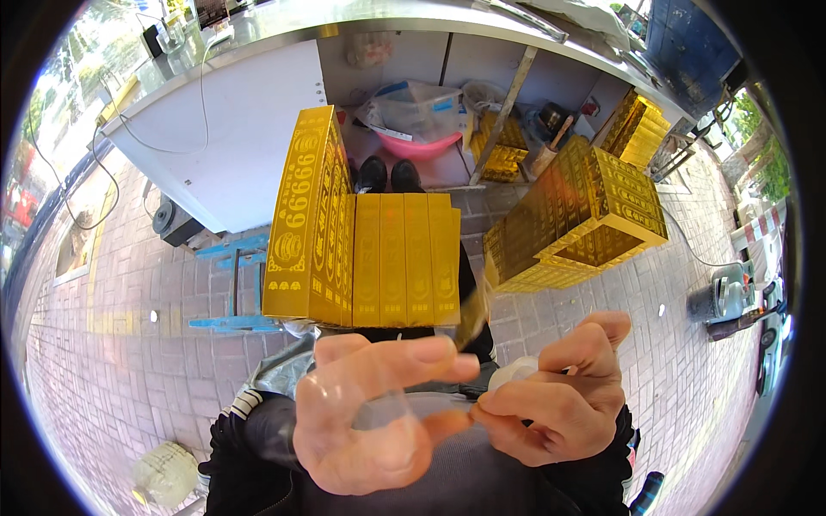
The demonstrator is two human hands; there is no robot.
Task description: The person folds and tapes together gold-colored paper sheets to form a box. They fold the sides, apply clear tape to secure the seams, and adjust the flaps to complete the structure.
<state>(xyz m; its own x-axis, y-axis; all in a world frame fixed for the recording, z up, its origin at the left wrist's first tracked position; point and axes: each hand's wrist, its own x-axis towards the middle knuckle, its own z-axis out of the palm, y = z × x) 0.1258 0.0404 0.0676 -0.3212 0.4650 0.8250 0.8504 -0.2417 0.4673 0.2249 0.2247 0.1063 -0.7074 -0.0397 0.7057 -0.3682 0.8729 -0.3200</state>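
In front of my lap, my left hand point(370, 417) has its fingers curled in a loose C, with a clear plastic film point(383, 409) inside the curve. Its outline is hard to see. My right hand point(559, 396) is closed round a small whitish round thing point(514, 372), which looks like a roll of clear tape. Its thumb and forefinger pinch close by my left fingertips. Just beyond my hands, flat gold boxes point(404, 258) lie side by side on my lap. A taller gold box point(308, 232) stands upright at their left.
At the right rises a stack of gold boxes point(576, 215), with more gold boxes point(637, 129) behind. Under the metal-topped counter point(284, 43) sits a pink basin point(420, 148) holding plastic bags. A blue stool frame point(232, 284) stands left on the brick paving point(138, 267).
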